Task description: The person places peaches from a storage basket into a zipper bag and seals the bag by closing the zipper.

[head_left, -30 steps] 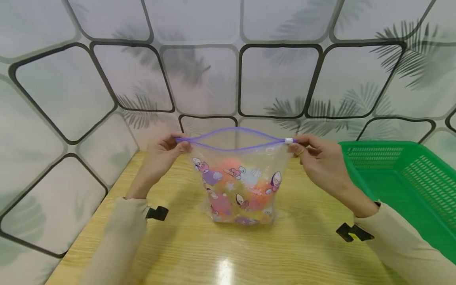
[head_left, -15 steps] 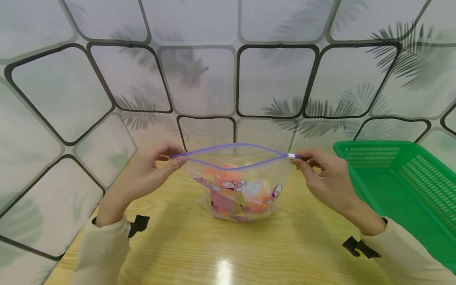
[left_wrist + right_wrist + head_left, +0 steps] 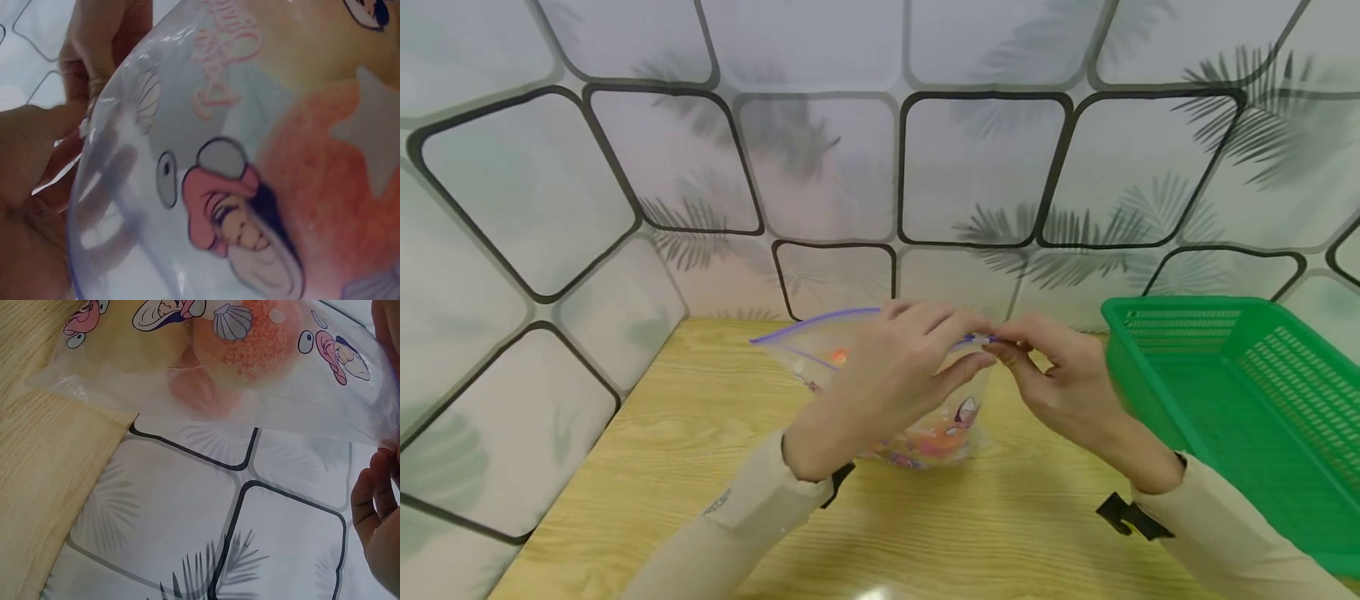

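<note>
A clear slider zip bag (image 3: 958, 425) stands on the table, printed with cartoon figures, shells and stars. Through its plastic show round orange and yellow things, one a speckled orange ball (image 3: 247, 344). My left hand (image 3: 891, 371) reaches across the front of the bag and pinches the white slider (image 3: 979, 338) near the right end of the purple zip. Right beside it, my right hand (image 3: 1071, 375) pinches the bag's top right corner between thumb and forefinger. Left of the slider the mouth gapes. Much of the bag's front is hidden behind my left hand.
To the right stands a green plastic basket (image 3: 1150, 400) with perforated sides. The wood-grain table (image 3: 700, 450) meets a patterned wall covering (image 3: 827, 167) at the back and left. Black straps show at both cuffs.
My left hand has let go of the bag's top left corner and moved right to the slider. The bag's top was lowered earlier; my right hand keeps its corner and has shifted slightly left.
</note>
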A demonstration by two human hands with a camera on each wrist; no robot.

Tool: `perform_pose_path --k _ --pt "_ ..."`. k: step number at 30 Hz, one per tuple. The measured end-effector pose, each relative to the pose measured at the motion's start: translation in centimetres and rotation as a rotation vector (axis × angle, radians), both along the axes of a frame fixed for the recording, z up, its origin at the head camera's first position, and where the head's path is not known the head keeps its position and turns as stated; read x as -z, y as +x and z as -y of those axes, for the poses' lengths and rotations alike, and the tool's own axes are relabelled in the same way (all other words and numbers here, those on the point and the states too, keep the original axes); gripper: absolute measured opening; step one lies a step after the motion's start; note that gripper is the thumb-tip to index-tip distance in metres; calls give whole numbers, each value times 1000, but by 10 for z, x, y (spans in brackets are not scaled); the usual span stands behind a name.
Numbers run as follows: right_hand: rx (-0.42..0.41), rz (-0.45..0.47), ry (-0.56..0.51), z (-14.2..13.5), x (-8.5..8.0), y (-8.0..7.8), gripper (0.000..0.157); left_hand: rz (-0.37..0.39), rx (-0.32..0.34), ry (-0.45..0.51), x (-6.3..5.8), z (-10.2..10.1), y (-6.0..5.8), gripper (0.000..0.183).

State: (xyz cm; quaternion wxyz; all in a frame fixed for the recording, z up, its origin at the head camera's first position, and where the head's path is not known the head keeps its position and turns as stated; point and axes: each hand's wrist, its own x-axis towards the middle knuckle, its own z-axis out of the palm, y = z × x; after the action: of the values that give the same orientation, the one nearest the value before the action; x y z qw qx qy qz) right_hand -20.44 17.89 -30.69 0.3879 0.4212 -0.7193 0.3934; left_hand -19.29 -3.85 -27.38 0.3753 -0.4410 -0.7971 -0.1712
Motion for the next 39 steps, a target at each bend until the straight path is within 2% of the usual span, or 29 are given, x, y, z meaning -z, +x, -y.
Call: perform_pose_path --k 3,9,13,17,21,23,25,32,36,39 --pt "-24 -44 26 3 0 -1 32 -35 4 37 3 -5 -2 12" --pt "12 -93 49 3 -1 -1 31 -127 -49 -3 4 -6 -4 12" --pt "37 -102 43 2 -1 0 32 -162 -74 -31 5 -7 -6 10" --pt "62 -116 60 2 0 1 31 -157 -85 -42 8 -4 -7 8" --pt "102 -114 104 -2 -1 5 32 -108 -71 -36 12 3 -9 7" --pt "147 -136 178 -4 -3 7 34 -83 -44 -28 15 6 -11 7" --pt "200 -198 289 -5 -8 8 34 -78 -15 -26 17 8 -11 8" --pt "355 -504 678 -11 -30 10 35 -90 58 -31 22 10 -12 13" --pt "397 -635 858 -17 -37 11 35 -98 57 -54 23 10 -14 14" --pt "388 -657 928 -20 -38 11 35 -136 48 -81 24 8 -14 12"
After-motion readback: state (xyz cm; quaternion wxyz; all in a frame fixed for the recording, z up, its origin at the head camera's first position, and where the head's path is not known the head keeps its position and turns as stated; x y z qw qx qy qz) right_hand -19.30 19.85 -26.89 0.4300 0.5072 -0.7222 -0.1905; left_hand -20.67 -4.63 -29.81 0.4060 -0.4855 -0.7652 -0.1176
